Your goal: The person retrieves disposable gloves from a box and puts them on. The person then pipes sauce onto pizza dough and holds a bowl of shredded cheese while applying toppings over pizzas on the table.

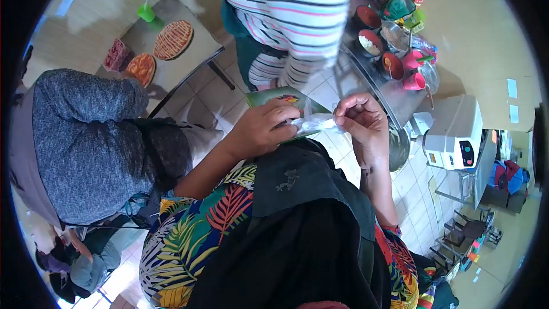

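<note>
A crumpled piece of thin, whitish clear plastic [313, 122] is stretched between my two hands in front of my dark apron. My left hand [264, 127] is closed, its fingers curled on the plastic's left end. At the other end my right hand [365, 126] pinches the plastic between thumb and fingertips. Just beyond my left hand is a flat green packet [275, 97] with a colourful picture, partly covered by my fingers. Its far edge lies close to a co-worker's hand [266, 86]; who holds it I cannot tell.
A co-worker in a striped top [306, 11] stands opposite; another in grey [86, 137] is at my left. The left table [191, 51] bears round pizza-like items [173, 40]. On the right, a counter [394, 94] carries bowls [369, 43], pink cups [414, 82] and a white machine [454, 134].
</note>
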Tool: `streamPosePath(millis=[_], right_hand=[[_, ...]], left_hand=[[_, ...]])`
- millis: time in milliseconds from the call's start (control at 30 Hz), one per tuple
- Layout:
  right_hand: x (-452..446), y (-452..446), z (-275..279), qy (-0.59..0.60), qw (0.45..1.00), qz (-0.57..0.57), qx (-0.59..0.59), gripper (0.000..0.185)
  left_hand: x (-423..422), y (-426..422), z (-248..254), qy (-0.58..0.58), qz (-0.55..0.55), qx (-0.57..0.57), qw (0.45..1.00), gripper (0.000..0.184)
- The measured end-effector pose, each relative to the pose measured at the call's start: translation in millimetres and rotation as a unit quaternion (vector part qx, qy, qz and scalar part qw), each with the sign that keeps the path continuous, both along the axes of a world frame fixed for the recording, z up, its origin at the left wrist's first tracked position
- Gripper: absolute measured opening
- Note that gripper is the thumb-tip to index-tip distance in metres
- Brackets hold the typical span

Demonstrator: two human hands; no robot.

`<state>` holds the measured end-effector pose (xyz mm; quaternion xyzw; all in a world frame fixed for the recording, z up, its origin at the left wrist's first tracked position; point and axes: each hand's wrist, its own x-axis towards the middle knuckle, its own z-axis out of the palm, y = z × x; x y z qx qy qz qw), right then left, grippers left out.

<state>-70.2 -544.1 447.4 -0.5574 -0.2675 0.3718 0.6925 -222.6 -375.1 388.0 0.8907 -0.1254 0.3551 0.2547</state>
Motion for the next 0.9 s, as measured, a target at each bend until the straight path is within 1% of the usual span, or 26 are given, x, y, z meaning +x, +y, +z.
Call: streamPosePath(millis=[33,100,133,200,233,300,333,367,433,467,600,700,767,800,867,900], right_hand=[[0,-2,2,-0.003,1.000,-0.002,0.002,0.027],[-2,-7,8,-0.081,0.996,-0.031,-0.019,0.025],[-2,-10,10,-0.082,0.996,-0.038,-0.018,0.025],[-5,-16,17,-0.248,0.968,-0.043,-0.009,0.030],[-7,-21,22,-0.249,0.967,-0.052,-0.008,0.030],[-6,-32,32,-0.362,0.925,0.035,-0.111,0.031],[0,-38,28,-0.381,0.914,0.055,-0.128,0.023],[3,-43,23,-0.379,0.915,0.043,-0.130,0.023],[6,-51,16,-0.249,0.960,0.025,-0.129,0.014],[5,-52,16,-0.264,0.958,-0.006,-0.109,0.011],[-2,-56,10,-0.259,0.959,-0.086,-0.083,0.009],[-4,-62,9,-0.259,0.956,-0.096,-0.102,0.009],[-3,-64,8,-0.252,0.958,-0.095,-0.095,0.009],[-3,-65,7,-0.247,0.960,-0.091,-0.090,0.009],[-4,-68,10,-0.240,0.963,-0.080,-0.095,0.009],[-4,-69,11,-0.234,0.964,-0.068,-0.103,0.009]], left_hand=[[1,-2,2,0.008,-0.013,-0.001,1.000,0.024],[4,-6,1,0.021,-0.022,-0.014,0.999,0.026],[5,-7,1,0.038,-0.030,-0.028,0.998,0.029],[7,-10,6,0.032,-0.049,-0.037,0.998,0.032],[8,-12,7,0.031,-0.062,-0.052,0.996,0.035],[15,-16,9,0.018,-0.087,-0.046,0.995,0.037],[18,-18,10,0.003,-0.103,-0.043,0.994,0.040],[19,-21,13,0.004,-0.114,-0.040,0.993,0.040],[20,-29,21,0.025,-0.157,-0.040,0.987,0.037],[19,-31,18,0.050,-0.177,-0.044,0.982,0.043],[27,-43,27,0.040,-0.224,-0.036,0.973,0.041],[28,-51,33,0.062,-0.245,-0.038,0.967,0.045],[29,-55,34,0.093,-0.266,-0.120,0.952,0.044],[29,-56,34,0.095,-0.266,-0.120,0.952,0.044],[27,-59,34,0.118,-0.252,-0.119,0.953,0.037],[26,-59,31,0.120,-0.250,-0.120,0.953,0.037]])
